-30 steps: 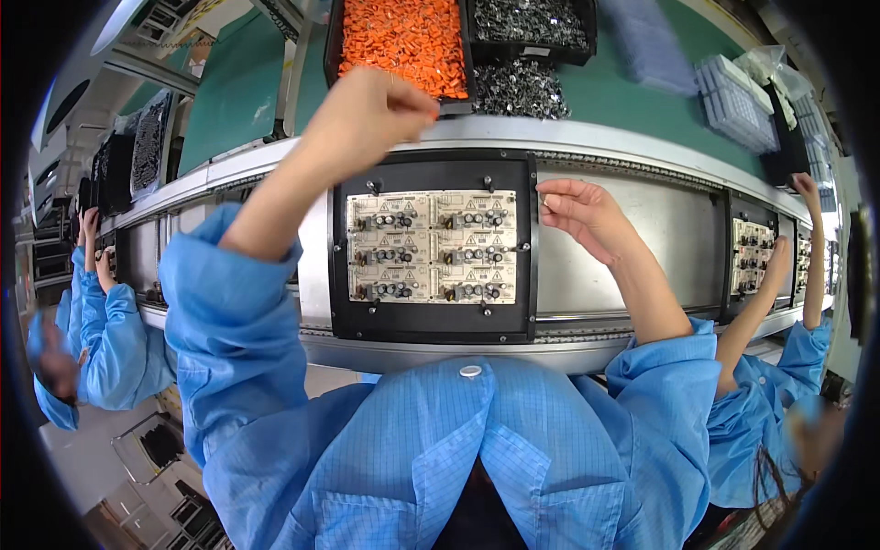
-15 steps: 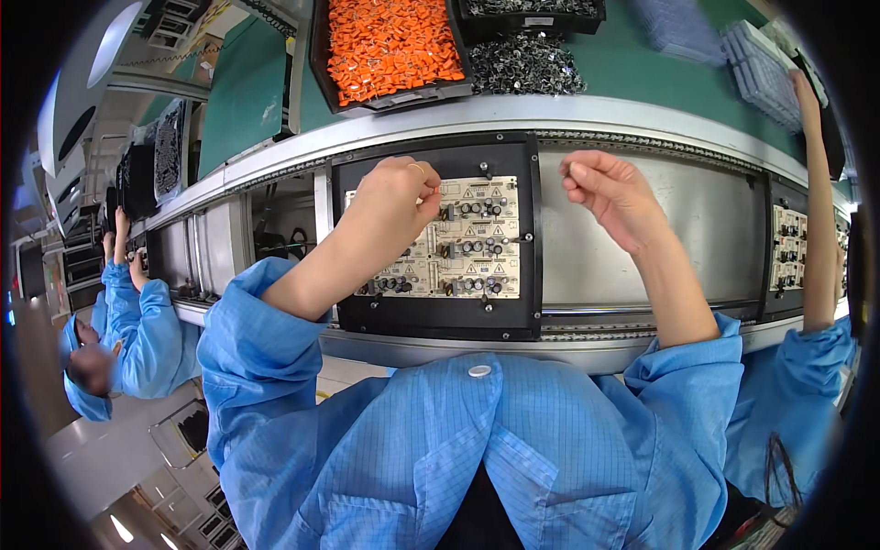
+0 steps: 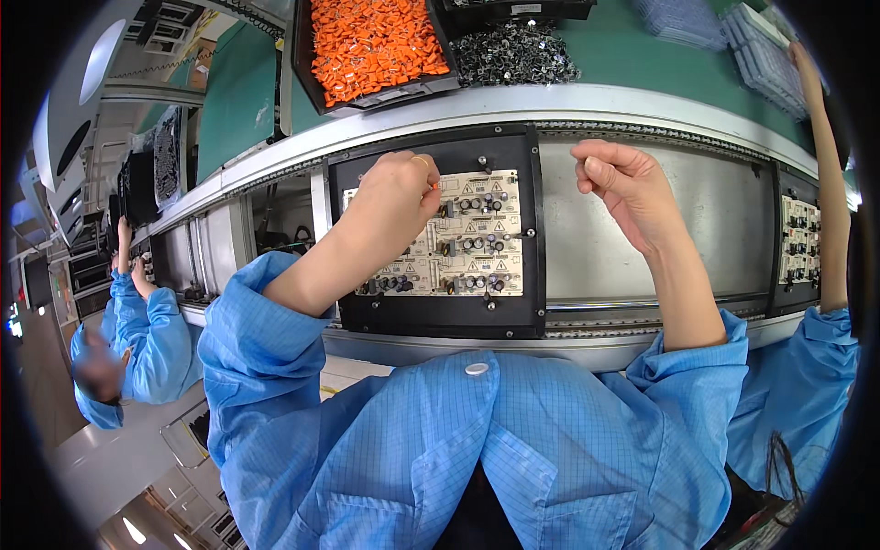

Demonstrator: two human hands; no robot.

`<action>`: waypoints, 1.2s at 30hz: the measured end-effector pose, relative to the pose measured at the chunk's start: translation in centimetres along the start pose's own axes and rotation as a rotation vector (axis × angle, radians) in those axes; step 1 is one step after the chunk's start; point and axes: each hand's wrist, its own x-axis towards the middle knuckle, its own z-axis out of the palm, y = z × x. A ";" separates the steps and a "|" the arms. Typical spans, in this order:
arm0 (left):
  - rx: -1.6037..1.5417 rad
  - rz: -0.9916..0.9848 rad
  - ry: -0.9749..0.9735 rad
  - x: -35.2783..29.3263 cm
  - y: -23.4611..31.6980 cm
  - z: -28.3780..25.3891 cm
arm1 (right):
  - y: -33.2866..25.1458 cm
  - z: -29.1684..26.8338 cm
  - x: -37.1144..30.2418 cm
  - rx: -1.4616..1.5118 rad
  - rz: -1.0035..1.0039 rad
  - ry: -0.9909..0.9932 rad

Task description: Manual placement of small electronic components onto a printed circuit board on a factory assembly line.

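Note:
A cream printed circuit board (image 3: 472, 236) with rows of capacitors lies in a black carrier frame (image 3: 440, 320) before me. Over the board's upper left part is my left hand (image 3: 396, 194), closed with its fingertips together. What it holds, if anything, is mostly hidden behind the fingers; a hint of orange shows by the tips. To the right of the carrier, my right hand (image 3: 627, 188) is raised above the metal conveyor bed, thumb and forefinger pinched on a small dark part (image 3: 579, 169) too small to name.
Beyond the rail (image 3: 623, 103) stand a black bin of orange components (image 3: 376, 50) and a pile of small dark metal parts (image 3: 513, 57). Clear plastic trays (image 3: 765, 64) sit at far right. Another carrier (image 3: 796, 243) is beside a co-worker's arm (image 3: 832, 202); another co-worker (image 3: 137, 344) works at left.
The view has shifted slightly. My right hand has its fingers a little more extended, still pinched. My left hand stays over the board almost unmoved.

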 end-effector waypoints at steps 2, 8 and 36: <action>-0.012 0.009 0.006 -0.1 -0.1 0.1 | -0.2 0.5 -0.3 -0.057 -0.026 -0.009; -0.082 -0.102 -0.005 2.2 0.6 -3.3 | -0.7 2.4 -2.6 -0.445 -0.124 -0.032; 0.405 -0.050 0.610 14.3 -8.3 -9.2 | 1.4 9.6 -1.7 -1.677 -0.521 -0.172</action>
